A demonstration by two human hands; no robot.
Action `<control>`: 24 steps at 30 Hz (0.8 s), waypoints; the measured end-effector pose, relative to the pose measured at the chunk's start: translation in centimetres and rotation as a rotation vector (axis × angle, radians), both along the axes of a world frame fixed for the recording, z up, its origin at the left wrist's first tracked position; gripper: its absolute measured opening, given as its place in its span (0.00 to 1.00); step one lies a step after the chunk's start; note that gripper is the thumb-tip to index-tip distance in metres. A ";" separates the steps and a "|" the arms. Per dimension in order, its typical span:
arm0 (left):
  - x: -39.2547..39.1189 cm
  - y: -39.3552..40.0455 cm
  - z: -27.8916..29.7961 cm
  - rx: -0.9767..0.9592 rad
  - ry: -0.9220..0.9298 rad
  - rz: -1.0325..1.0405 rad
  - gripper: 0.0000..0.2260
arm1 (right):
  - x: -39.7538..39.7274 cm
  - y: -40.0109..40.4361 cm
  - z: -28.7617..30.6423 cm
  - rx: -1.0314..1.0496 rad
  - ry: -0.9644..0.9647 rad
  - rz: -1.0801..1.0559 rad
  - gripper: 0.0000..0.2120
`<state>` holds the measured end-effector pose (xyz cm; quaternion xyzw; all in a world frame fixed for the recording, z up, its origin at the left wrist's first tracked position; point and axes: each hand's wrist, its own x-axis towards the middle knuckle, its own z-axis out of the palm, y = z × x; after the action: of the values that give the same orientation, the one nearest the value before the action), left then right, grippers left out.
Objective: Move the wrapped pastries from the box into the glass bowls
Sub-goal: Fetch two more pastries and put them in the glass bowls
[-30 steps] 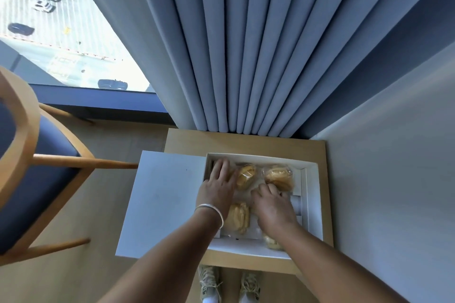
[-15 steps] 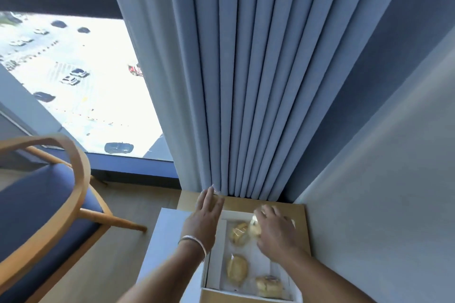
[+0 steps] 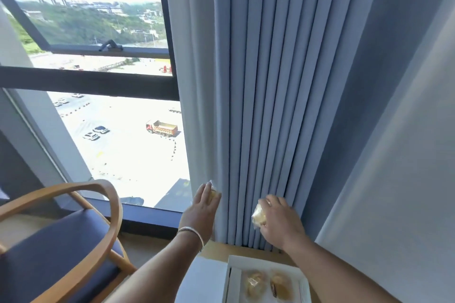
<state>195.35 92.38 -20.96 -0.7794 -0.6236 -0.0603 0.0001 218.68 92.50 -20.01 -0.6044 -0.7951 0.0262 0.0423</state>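
Blue curtain (image 3: 283, 93) fills the centre and right of the frame, the window (image 3: 98, 106) the upper left. A wooden chair (image 3: 61, 241) sits at lower left. At the bottom edge, the white box (image 3: 246, 262) lies on the tabletop (image 3: 216, 251) with two wrapped pastries (image 3: 267, 284) inside. My left hand (image 3: 200, 214), mid-frame, holds a pastry (image 3: 213, 195) under nearly straight fingers. My right hand (image 3: 280, 222) curls its fingers round another pastry (image 3: 258, 216).
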 end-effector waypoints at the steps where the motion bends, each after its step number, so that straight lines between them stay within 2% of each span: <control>1: -0.6 -0.2 0.1 0.001 0.005 0.013 0.37 | -0.5 0.1 0.2 0.006 -0.004 0.013 0.28; 6: -4.8 -2.3 -0.5 -0.048 0.013 0.125 0.41 | -4.4 0.4 -0.1 0.002 -0.022 0.105 0.27; 10: -9.6 -4.9 -1.3 -0.047 0.098 0.242 0.38 | -9.5 0.8 -0.9 -0.011 -0.009 0.216 0.27; 13: -13.6 -8.1 -1.6 0.014 0.076 0.374 0.37 | -14.5 0.7 -1.7 -0.014 0.013 0.338 0.25; 18: -20.3 -16.7 -1.9 0.040 -0.020 0.673 0.37 | -25.5 -1.8 -3.1 -0.075 -0.006 0.607 0.29; 22: -25.3 -25.4 -1.8 -0.052 -0.007 0.923 0.36 | -35.3 -7.5 -3.8 -0.073 -0.027 0.885 0.31; 24: -26.9 -30.3 -1.2 0.004 0.001 1.068 0.35 | -39.5 -11.2 -3.8 -0.085 -0.019 1.019 0.33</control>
<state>168.47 62.06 -22.19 -0.3533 -0.9335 -0.0528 0.0325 179.16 81.29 -23.79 -0.1412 -0.9874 0.0704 -0.0075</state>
